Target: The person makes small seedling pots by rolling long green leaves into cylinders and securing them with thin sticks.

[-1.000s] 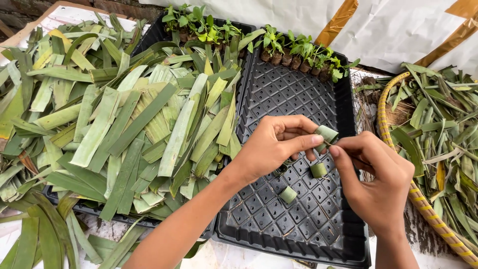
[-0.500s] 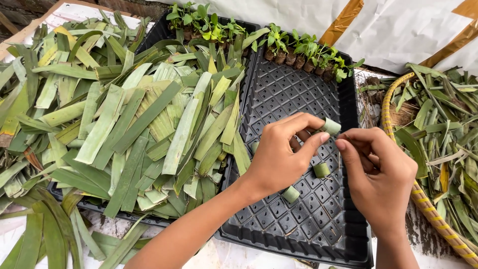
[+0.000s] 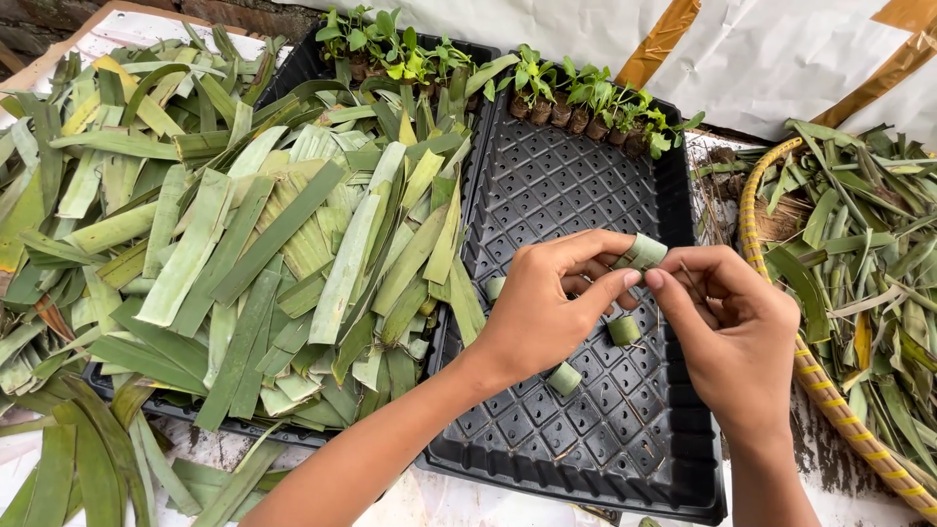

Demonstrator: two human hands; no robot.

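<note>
— The cut leaf strips lie heaped at left; the left hand pinches the rolled leaf cup above the black tray.

— The right hand's fingertips press its edge. Loosen either pinch, I'd say, and it springs open.

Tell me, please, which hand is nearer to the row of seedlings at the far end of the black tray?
Left, narrowly. The left hand sits over the middle of the black tray, below the seedlings; the right hand lies lower and further right, towards the tray's right rim.
</note>
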